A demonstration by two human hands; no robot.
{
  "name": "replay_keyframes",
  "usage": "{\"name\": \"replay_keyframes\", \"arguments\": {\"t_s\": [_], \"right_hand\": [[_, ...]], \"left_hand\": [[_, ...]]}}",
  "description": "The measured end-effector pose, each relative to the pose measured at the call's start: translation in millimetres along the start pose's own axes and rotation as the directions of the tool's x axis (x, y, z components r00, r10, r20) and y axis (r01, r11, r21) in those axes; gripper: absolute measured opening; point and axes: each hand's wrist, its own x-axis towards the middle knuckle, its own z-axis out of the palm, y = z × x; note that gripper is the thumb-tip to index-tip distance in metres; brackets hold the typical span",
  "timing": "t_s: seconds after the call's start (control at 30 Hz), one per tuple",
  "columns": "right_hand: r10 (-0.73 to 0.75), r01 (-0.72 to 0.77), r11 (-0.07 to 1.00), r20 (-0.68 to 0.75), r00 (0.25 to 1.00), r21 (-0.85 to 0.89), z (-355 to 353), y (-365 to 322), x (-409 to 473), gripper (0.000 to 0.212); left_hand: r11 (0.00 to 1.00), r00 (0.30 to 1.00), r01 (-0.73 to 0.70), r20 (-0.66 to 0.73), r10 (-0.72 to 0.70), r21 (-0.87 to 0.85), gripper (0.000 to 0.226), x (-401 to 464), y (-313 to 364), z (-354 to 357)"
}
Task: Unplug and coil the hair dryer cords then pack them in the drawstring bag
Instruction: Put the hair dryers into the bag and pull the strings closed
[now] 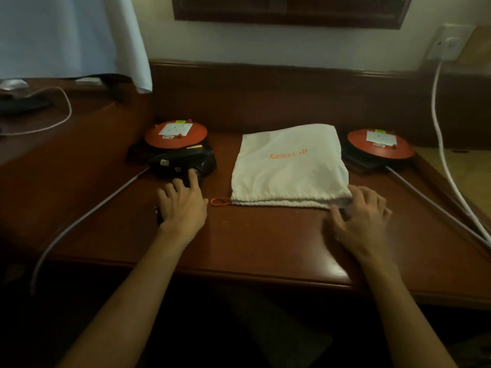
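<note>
Forearms reach in from the near edge, and we see both hands out over the dark wooden tabletop (265, 243), well apart from each other. Our left hand (183, 205) lies with fingers spread and fairly straight, its fingertips touching the front of the black hair dryer (183, 162); it grips nothing that we can make out. Our right hand (361, 213) rests on the near right corner of the white drawstring bag (289, 166), fingers relaxed on the gathered hem, though whether they pinch the cloth we cannot tell. The bag lies flat between the hands, its mouth toward us, with an orange cord loop (220, 201) sticking out at the near left corner. The dryer sits just ahead of the left hand, its long axis running roughly left to right, partly on a round orange socket reel (175, 134); so the left hand is plainly nearer to it. A second orange reel (380, 143) stands beyond the bag's right side, well apart from the first. Grey cables (87, 216) run from each reel off the tabletop's sides. Farther back, a white cable (438, 123) climbs to a wall socket (449, 42) at the right. We judge that unplugging is not yet done, and that the dryer's plug is the left hand's next concern.
</note>
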Motion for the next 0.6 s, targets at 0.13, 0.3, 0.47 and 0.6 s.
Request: {"name": "replay_keyframes", "arguments": {"t_s": [0.13,0.3,0.47,0.6], "right_hand": [[-0.056,0.059,0.998,-0.119,0.991,0.026,-3,-14,-22,0.043],[-0.118,0.154,0.963,-0.167,0.979,0.223,-13,-45,-45,0.034],[-0.126,-0.035,0.717,0.179,0.976,0.696,-38,-109,-37,0.037],[-0.182,-0.162,0.49,0.283,0.942,0.856,-37,-145,-8,0.042]], "left_hand": [[0.997,0.999,-0.039,0.03,0.041,-0.072,0.078,8,-6,-15],[0.955,0.991,-0.123,-0.076,0.106,-0.268,0.058,2,-13,-50],[0.693,0.953,-0.303,-0.231,0.198,-0.655,0.055,-30,12,-89],[0.54,0.884,-0.466,-0.34,0.321,-0.701,0.064,-59,58,-83]]}}
